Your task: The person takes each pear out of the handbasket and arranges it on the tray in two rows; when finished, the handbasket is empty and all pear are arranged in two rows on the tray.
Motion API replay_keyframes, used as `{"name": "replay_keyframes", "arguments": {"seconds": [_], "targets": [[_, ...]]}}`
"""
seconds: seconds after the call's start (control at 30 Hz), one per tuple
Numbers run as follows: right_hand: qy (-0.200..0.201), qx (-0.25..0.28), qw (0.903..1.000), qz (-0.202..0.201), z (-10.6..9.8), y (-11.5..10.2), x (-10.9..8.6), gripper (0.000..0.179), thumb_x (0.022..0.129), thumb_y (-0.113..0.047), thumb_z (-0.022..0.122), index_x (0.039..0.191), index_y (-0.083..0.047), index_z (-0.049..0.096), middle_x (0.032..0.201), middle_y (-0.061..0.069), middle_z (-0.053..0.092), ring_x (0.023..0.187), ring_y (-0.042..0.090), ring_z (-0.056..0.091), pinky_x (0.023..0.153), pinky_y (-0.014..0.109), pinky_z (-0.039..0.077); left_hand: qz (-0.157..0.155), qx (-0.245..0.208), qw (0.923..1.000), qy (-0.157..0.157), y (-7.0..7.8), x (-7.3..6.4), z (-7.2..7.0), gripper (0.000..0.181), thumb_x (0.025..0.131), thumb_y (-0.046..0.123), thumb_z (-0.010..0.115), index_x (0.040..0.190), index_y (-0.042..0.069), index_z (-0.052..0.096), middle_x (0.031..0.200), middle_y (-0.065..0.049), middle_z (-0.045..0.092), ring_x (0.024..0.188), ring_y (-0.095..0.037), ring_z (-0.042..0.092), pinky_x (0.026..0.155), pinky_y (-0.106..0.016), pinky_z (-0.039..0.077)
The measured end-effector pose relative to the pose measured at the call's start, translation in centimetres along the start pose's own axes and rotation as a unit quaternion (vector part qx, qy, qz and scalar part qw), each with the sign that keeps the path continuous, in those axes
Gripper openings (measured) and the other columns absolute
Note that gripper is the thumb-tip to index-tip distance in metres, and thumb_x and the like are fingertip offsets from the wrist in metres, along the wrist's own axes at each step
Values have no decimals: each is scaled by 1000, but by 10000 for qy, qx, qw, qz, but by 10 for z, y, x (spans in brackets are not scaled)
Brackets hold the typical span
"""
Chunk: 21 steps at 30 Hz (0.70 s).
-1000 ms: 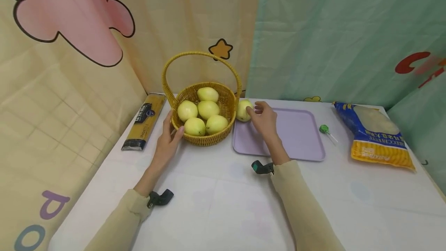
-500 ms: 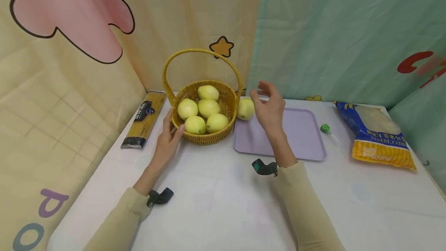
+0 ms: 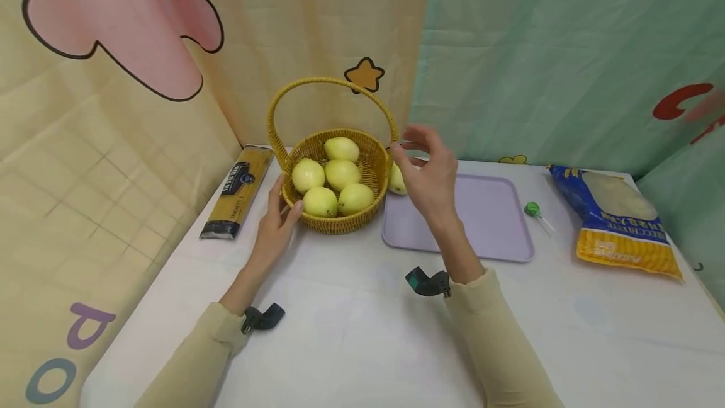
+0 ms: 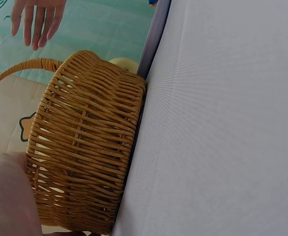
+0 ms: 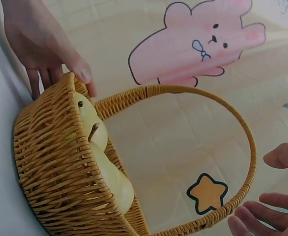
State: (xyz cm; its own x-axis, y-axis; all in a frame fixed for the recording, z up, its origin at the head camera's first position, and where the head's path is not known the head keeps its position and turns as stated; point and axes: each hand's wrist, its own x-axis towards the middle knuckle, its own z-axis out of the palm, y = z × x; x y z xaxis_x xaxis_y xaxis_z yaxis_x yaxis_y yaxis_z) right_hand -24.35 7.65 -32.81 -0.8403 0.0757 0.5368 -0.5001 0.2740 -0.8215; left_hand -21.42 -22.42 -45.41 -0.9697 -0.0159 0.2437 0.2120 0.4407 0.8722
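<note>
A wicker basket [image 3: 338, 225] with a tall arched handle [image 3: 330, 80] stands upright on the white table, several pale yellow pears [image 3: 342, 175] lying inside. My left hand [image 3: 273, 232] holds its left side, thumb at the rim and fingers along the outer wall. Raised at the basket's right, my right hand [image 3: 433, 181] has its thumb and fingers spread close to the handle, with nothing in them. In the right wrist view, the fingertips [image 5: 252, 216] come right up to the handle. Another pear [image 3: 398, 182], partly hidden by the right hand, sits at the left end of a purple tray [image 3: 487, 225].
Left of the basket lies a spaghetti packet [image 3: 240, 191]. A green lollipop [image 3: 533, 209] lies right of the tray, and a blue and yellow pasta bag [image 3: 617, 219] lies farther right. Printed curtains [image 3: 527, 68] hang behind the table.
My right hand has let go of the pear at the tray's left end, lifted away, then moved left to the basket handle. The left hand has stayed on the basket.
</note>
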Motion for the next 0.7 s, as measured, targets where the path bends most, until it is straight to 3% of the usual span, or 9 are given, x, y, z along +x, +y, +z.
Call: {"name": "replay_keyframes", "arguments": {"seconds": [0.2,0.4,0.6,0.7], "targets": [[-406,-99,9991,101,11,1,-7,35,98,-20,76,129,-7,68,123,10,72,110,20,71,93,43,64,-8,7,10000,0,-1,0,1,75,112,37,52,170,36,5,176,-11,20,159,-38,29,128,-54,32],[-726,-111,9971,200,18,5,-12,38,98,-18,75,132,-5,66,127,10,71,114,29,71,94,41,64,4,-36,10000,17,-1,-2,1,75,112,36,51,171,35,4,176,-11,19,159,-38,29,128,-54,32],[-855,-180,9958,269,24,12,-11,38,98,-19,77,132,-6,66,126,10,71,116,30,70,93,38,64,-114,-33,9999,-108,31,-7,-3,73,113,25,49,171,17,5,175,-20,17,158,-42,28,129,-54,30],[-1024,-259,9939,306,30,18,-14,41,98,-21,77,134,-5,65,127,11,71,120,32,68,96,41,63,-139,-21,9999,-94,27,-6,-3,73,113,24,49,171,17,6,175,-21,17,158,-43,27,129,-55,30]]}}
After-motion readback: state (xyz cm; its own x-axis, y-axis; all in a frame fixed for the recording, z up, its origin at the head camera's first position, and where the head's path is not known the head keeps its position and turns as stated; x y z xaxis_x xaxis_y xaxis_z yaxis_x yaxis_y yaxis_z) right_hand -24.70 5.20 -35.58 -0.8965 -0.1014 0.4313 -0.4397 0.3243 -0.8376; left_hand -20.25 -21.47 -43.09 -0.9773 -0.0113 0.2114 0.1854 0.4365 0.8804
